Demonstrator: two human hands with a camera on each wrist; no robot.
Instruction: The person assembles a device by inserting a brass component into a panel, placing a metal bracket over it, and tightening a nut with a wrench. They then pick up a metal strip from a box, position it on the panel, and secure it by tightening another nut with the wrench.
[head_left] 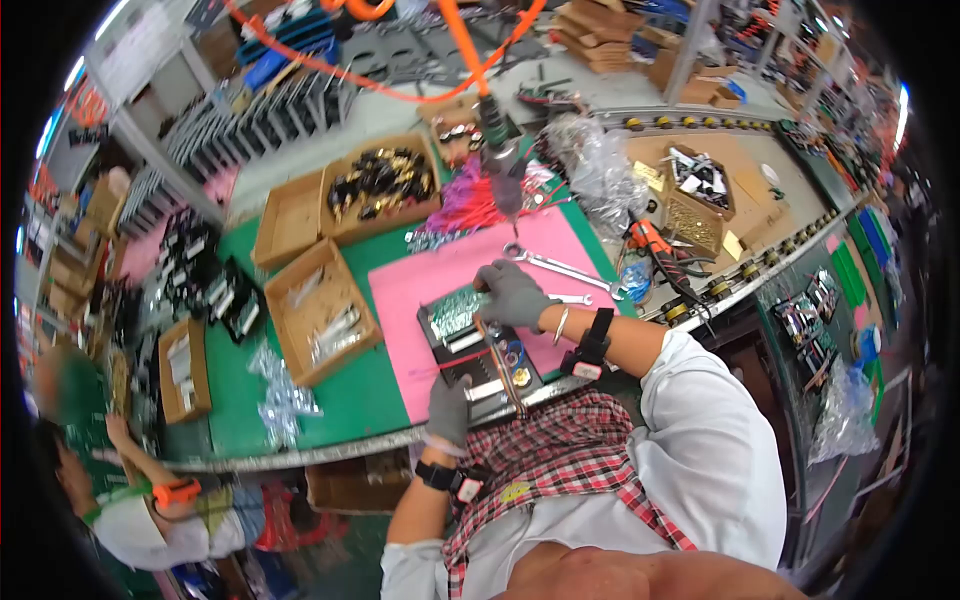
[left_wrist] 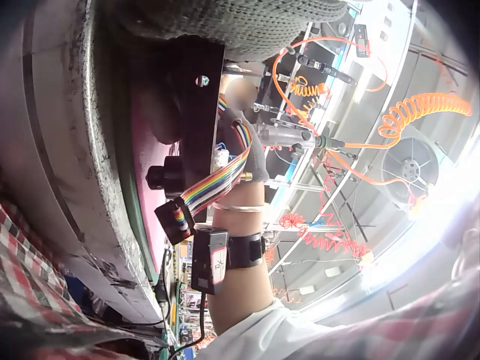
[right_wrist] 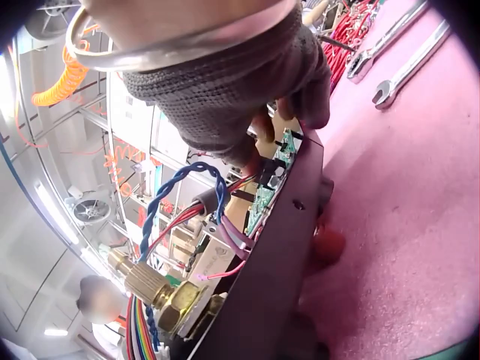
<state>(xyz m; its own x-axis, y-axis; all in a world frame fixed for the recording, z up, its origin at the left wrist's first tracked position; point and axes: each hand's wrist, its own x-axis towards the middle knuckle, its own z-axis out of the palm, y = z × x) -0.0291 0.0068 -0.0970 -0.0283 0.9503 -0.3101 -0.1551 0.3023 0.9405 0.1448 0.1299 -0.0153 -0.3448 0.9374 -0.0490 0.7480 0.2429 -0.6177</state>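
A black metal chassis (head_left: 485, 352) with a green circuit board (head_left: 452, 316) lies on a pink mat (head_left: 400, 300). The gloved left hand (head_left: 448, 412) grips its near left edge; in the left wrist view that glove (left_wrist: 232, 26) lies against the black side panel (left_wrist: 201, 112). At the board, the gloved right hand (head_left: 515, 295) has its fingers bent down; in the right wrist view this hand (right_wrist: 232, 94) pinches a dark wire connector (right_wrist: 268, 171). Twisted blue wires (right_wrist: 176, 180), a brass fitting (right_wrist: 154, 289) and a rainbow ribbon cable (left_wrist: 221, 176) stand out from the chassis.
Two wrenches, one a long wrench (head_left: 560, 268), lie right of the chassis. A hanging power driver (head_left: 503, 165) points down behind it. Cardboard boxes, one an open box (head_left: 283, 345), stand left. Orange-handled tools (head_left: 655, 245) lie right. Another person (head_left: 160, 510) is at lower left.
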